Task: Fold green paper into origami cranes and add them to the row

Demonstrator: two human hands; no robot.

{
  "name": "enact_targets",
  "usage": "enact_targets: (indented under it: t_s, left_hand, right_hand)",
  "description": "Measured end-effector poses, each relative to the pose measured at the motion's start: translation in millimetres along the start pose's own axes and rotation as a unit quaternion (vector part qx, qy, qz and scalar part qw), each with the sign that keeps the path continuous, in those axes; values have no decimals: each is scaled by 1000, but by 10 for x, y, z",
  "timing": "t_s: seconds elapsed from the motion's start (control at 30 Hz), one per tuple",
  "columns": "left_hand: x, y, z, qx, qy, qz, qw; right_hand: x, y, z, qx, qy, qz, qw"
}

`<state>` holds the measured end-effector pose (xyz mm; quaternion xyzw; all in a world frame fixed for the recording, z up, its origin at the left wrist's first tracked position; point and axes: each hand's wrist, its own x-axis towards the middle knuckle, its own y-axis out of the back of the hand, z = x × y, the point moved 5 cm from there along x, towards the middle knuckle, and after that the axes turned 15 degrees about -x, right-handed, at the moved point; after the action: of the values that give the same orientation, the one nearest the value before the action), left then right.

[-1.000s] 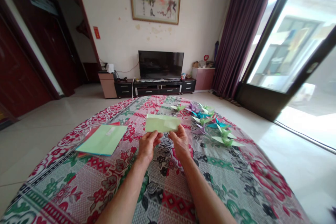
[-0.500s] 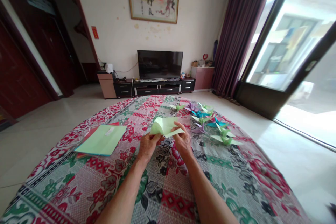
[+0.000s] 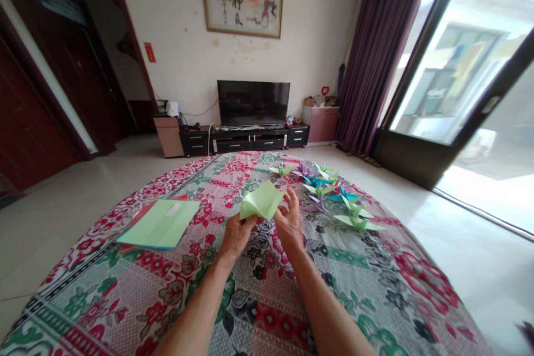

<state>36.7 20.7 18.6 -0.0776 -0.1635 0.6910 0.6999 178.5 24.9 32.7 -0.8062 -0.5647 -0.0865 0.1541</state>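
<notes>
A light green sheet of origami paper [image 3: 262,200], creased and bent upward, is held over the middle of the cloth-covered table. My left hand [image 3: 237,235] pinches it at the lower left edge, thumb on top. At its right edge is my right hand [image 3: 289,219], with curled fingers and the thumb against the lower right corner; the exact contact of the fingertips is partly hidden. Folded paper cranes in several colours lie to the right, among them a green crane [image 3: 357,217], a purple crane [image 3: 317,202] and a blue crane [image 3: 345,196].
On the left lies a stack of coloured paper [image 3: 161,225] with light green uppermost. A patterned tablecloth [image 3: 258,322] covers the round table. Beyond stand a television [image 3: 253,103] on a low cabinet [image 3: 233,143] and, to the right, a glass door [image 3: 434,78].
The green paper has turned and its right part has bent upward. My right hand's fingers have shifted from on top of the paper to its right edge. My left hand keeps its pinch.
</notes>
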Motion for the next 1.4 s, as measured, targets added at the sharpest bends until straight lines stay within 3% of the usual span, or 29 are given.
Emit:
enact_targets:
  t_s: [0.13, 0.3, 0.8, 1.03, 1.23, 1.4]
  left_hand:
    - [17, 30, -34, 11, 0, 6, 1000]
    - [37, 63, -57, 26, -12, 4, 1000]
    - [-16, 96, 112, 176, -97, 27, 979]
    - [-41, 44, 149, 97, -85, -2, 992]
    - [-19, 76, 121, 176, -104, 1, 979]
    - [3, 87, 96, 176, -107, 12, 979]
  right_hand:
    - [14, -15, 107, 49, -57, -12, 997]
    - [7, -67, 93, 85, -56, -71, 992]
    - [-127, -163, 2, -42, -30, -160, 986]
    - [-158, -173, -8, -57, -38, -164, 984]
    - [-152, -172, -2, -57, -34, -164, 984]
    - [-152, -184, 19, -65, -17, -188, 980]
